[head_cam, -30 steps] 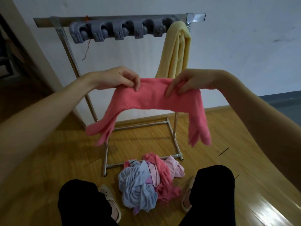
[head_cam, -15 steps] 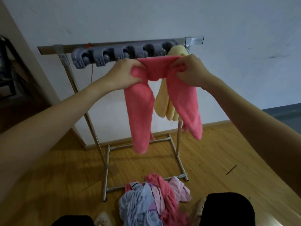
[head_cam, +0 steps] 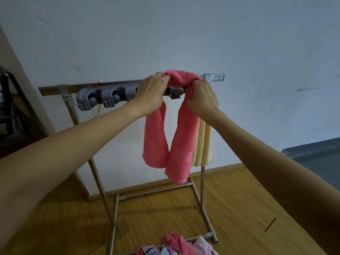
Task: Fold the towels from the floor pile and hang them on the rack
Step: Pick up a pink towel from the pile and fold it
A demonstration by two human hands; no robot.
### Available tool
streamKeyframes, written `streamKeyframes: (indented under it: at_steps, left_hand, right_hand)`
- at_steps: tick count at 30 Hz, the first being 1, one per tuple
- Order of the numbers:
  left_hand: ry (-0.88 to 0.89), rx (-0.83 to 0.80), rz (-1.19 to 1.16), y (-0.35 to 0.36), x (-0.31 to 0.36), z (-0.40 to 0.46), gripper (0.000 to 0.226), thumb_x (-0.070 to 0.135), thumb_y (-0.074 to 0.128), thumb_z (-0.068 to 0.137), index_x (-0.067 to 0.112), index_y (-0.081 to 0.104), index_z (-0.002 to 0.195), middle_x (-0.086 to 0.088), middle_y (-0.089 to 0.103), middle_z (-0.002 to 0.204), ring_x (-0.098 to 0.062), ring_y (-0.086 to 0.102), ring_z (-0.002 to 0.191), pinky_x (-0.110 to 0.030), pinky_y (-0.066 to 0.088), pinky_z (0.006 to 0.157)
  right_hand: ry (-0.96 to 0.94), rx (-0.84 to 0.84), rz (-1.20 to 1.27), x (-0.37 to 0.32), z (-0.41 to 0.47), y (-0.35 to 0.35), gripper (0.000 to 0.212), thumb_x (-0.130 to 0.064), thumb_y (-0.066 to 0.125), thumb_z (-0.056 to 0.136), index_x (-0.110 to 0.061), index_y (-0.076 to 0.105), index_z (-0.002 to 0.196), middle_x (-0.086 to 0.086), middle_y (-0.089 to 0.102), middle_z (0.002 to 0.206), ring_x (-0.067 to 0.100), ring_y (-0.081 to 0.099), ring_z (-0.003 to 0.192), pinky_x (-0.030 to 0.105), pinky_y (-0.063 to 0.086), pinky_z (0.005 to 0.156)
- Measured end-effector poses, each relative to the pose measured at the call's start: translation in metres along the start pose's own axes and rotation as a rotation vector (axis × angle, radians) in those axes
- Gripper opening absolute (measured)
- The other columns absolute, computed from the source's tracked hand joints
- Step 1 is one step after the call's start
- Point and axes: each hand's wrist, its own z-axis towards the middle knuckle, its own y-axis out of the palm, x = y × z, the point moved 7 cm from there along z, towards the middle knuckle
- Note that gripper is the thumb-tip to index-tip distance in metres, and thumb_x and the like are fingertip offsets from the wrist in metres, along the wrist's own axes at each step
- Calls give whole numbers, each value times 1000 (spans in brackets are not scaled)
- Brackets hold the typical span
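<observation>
Up high, your left hand (head_cam: 150, 93) and right hand (head_cam: 201, 97) each pinched the soft, light pink towel (head_cam: 181, 144) over the rack's (head_cam: 55, 87) bar, left of the yellow towel (head_cam: 202, 144). It looked floppy, so hold near the fold.

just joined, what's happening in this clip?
A person is hanging a folded pink towel over the top bar of a metal rack. The left hand and right hand each grip the towel at the bar, its two ends hanging down in front. A yellow towel already hangs just to its right. More towels sit in a pile on the wooden floor by the rack's base, yet to be folded.
</observation>
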Motion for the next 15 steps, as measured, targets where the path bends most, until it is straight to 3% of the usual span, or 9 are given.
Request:
streamKeyframes:
  at_steps: [4, 8, 12, 15]
  left_hand:
    - [-36, -7, 28, 12, 9, 4, 51, -11, 54, 80, 5, 47, 127, -17, 55, 113, -36, 57, 97, -39, 41, 67]
    - [-78, -44, -25, 32, 9, 0, 57, -10, 56, 78, 6, 42, 131, -17, 53, 119, -38, 56, 102, -45, 45, 69]
    - [-79, -61, -71, 49, 15, -10, 61, -10, 52, 77, 7, 40, 135, -16, 51, 120, -38, 55, 103, -44, 46, 73]
    - [-60, -62, -138, 66, 19, -22, 67, -11, 50, 77, 8, 36, 139, -16, 51, 124, -37, 56, 101, -42, 44, 71]
  right_hand:
    - [38, 10, 20, 2, 2, 16, 33, -6, 51, 82, -10, 52, 115, 9, 46, 127, 30, 58, 92, 35, 44, 67]
    - [7, 3, 97, 7, 1, 36, 30, -4, 49, 78, -8, 53, 108, 7, 52, 100, 30, 57, 82, 35, 43, 61]
    - [-40, 0, 126, 18, -3, 53, 31, -2, 51, 75, -6, 55, 105, 9, 59, 94, 24, 51, 78, 38, 45, 69]
    - [-77, -33, 187, 29, -9, 68, 32, -2, 52, 75, -5, 58, 106, 7, 60, 99, 25, 55, 90, 34, 42, 77]
